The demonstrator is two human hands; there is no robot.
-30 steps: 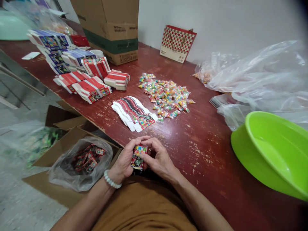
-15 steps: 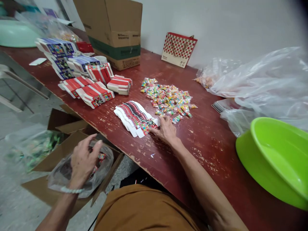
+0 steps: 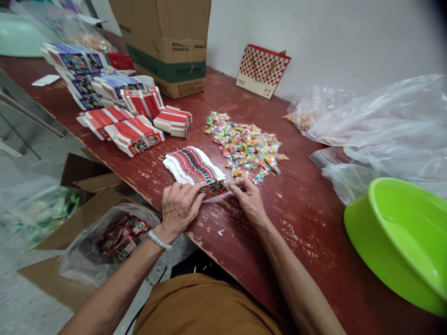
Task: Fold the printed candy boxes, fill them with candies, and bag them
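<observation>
A small printed candy box (image 3: 214,188), dark with red and coloured patterns, is held between my two hands just above the table. My left hand (image 3: 179,204) pinches its left end, the fingers bent over it. At its right end, my right hand (image 3: 247,197) grips with thumb and forefinger. Right behind it lies a fanned row of flat, unfolded boxes (image 3: 192,165) with white flaps. Beyond my right hand spreads a heap of small wrapped candies (image 3: 249,144) in clear, colourful packets.
Bundles of flat red boxes (image 3: 134,132) and blue boxes (image 3: 78,60) stand at the left. A large carton (image 3: 167,65) and a checked paper bag (image 3: 261,70) are behind. A green basin (image 3: 387,242) stands right. Below the table edge, a plastic-lined carton (image 3: 52,274) holds dark red packs (image 3: 122,235).
My left hand has come up from above the lined carton to the table and taken hold of the box's left end. The box is now lifted off the row's front end.
</observation>
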